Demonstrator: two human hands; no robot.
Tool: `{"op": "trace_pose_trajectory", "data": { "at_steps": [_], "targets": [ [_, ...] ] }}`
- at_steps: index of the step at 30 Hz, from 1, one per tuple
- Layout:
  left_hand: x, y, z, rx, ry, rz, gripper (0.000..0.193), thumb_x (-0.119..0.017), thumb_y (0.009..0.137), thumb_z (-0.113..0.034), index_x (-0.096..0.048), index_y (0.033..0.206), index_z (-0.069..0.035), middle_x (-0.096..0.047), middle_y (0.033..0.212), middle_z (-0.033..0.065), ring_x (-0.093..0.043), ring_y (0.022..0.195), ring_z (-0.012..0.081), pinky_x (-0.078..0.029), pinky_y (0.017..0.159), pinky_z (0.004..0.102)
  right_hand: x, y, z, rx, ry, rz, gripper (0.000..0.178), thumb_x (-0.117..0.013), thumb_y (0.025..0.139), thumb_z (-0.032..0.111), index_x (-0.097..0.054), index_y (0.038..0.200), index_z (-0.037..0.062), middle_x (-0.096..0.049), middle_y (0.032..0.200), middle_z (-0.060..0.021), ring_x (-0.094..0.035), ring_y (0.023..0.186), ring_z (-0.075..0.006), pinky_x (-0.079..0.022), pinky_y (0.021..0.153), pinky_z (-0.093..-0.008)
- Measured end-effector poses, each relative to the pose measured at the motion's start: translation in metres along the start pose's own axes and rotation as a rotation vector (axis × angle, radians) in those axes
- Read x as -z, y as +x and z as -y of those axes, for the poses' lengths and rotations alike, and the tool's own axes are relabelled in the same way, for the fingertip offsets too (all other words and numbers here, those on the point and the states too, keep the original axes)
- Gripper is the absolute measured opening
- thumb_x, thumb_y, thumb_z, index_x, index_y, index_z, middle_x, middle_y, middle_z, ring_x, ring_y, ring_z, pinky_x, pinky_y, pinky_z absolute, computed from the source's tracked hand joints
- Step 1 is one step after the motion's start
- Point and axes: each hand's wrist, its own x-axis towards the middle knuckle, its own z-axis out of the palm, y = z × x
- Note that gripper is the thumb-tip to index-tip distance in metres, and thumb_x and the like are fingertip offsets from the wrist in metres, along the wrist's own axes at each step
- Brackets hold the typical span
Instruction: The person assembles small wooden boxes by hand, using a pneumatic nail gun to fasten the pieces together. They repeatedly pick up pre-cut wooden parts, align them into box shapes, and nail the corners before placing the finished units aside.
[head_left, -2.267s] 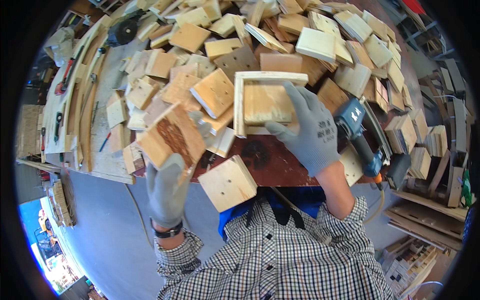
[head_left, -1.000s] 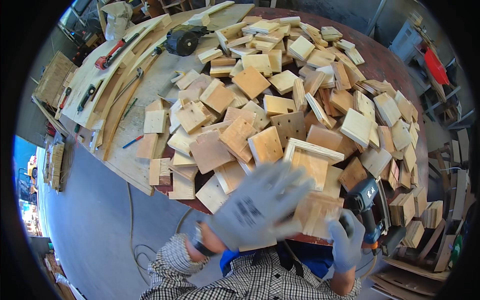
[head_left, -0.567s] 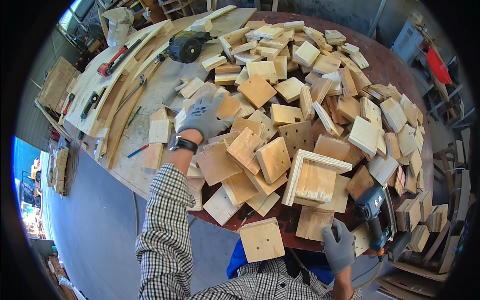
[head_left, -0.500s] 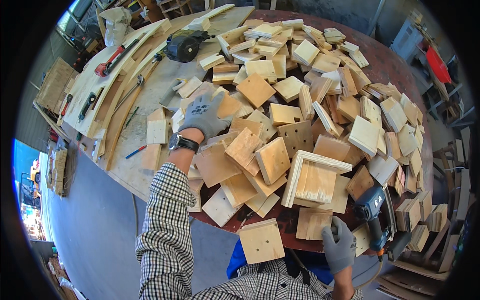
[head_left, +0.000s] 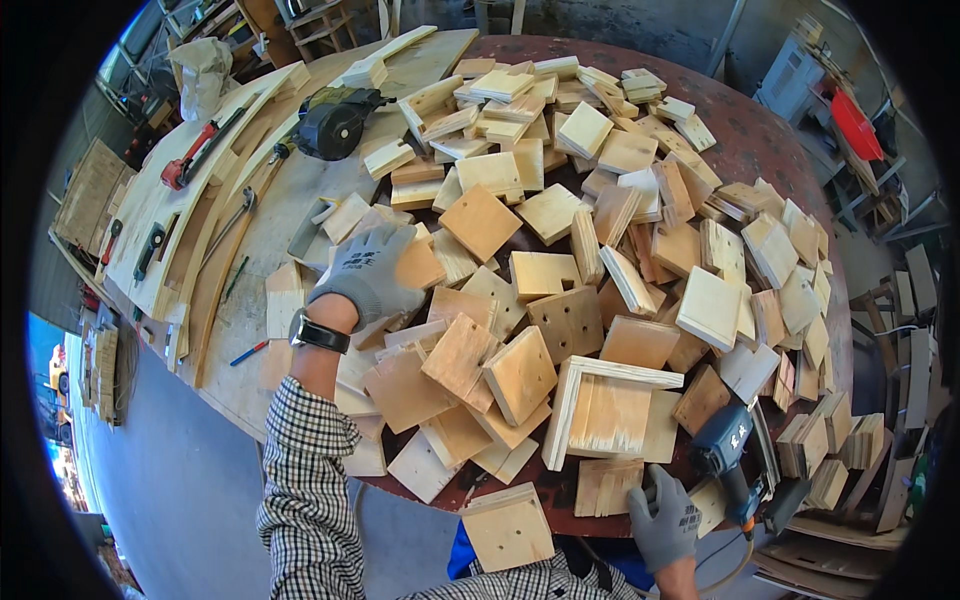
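Head view: a round dark-red desk is seen heaped w/ small square plywood pieces, most lying flat or tilted over one another, so nothing sits level. The left hand, gloved grey, is reached out to the left part of the heap; fingers are curled down over a tan plywood square, which is covered more than pinched. Whether it is gripped or only pressed can't be told. A black wristband is worn on that arm, checked sleeve behind it.

Near edge, right: the right hand, also gloved, is laid w/ fingers bent on a slatted wood panel, prob. to steady it against the edge. Just right of it a blue power drill is parked within reach. A shallow framed wooden tray lies just beyond the panel. A drilled square overhangs the near edge. Far left, a black power tool and a red clamp are kept on long boards, apart from the heap.
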Motion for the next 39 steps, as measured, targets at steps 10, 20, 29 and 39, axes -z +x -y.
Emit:
{"op": "trace_pose_trajectory", "data": {
  "at_steps": [10, 20, 29, 39],
  "targets": [
    [0.014, 0.140, 0.077, 0.260, 0.244, -0.164, 0.062, -0.064, 0.093, -0.015, -0.053, 0.154, -0.012, -0.049, 0.162, 0.0159, -0.048, 0.147, 0.0367, -0.044, 0.119, 0.0462, -0.001, 0.002, 0.000, 0.024, -0.060, 0.016, 0.044, -0.070, 0.101, 0.030, -0.065, 0.136, 0.0053, -0.071, 0.107, -0.0182, -0.071, 0.091, -0.0367, -0.057, 0.082, -0.0475],
    [-0.043, 0.180, 0.161, 0.356, -0.204, -0.622, 0.040, -0.066, 0.096, -0.021, -0.070, 0.136, -0.012, -0.073, 0.126, 0.0232, -0.073, 0.111, 0.0394, -0.057, 0.096, 0.0483, -0.001, 0.005, -0.001, 0.035, -0.007, -0.024, 0.042, -0.072, 0.098, 0.025, -0.066, 0.133, 0.0025, -0.071, 0.096, -0.0161, -0.068, 0.080, -0.0337, -0.055, 0.073, -0.0458],
    [0.008, 0.140, 0.137, 0.282, -0.449, -0.411, 0.044, -0.066, 0.097, -0.014, -0.068, 0.141, -0.012, -0.074, 0.126, 0.0205, -0.072, 0.113, 0.0366, -0.055, 0.103, 0.0432, -0.004, 0.005, -0.001, 0.030, -0.022, -0.039, 0.042, -0.074, 0.098, 0.024, -0.066, 0.134, 0.0023, -0.071, 0.098, -0.0163, -0.069, 0.082, -0.0321, -0.056, 0.075, -0.0442],
    [0.041, 0.097, 0.055, -0.191, -0.437, 0.139, 0.045, -0.075, 0.093, -0.019, -0.068, 0.137, -0.009, -0.070, 0.130, 0.0151, -0.068, 0.112, 0.0246, -0.054, 0.102, 0.0359, 0.000, 0.006, 0.003, 0.018, 0.010, -0.046, 0.039, -0.075, 0.098, 0.023, -0.068, 0.132, 0.0042, -0.071, 0.096, -0.0147, -0.070, 0.079, -0.0304, -0.057, 0.073, -0.0433]
  ]
}}
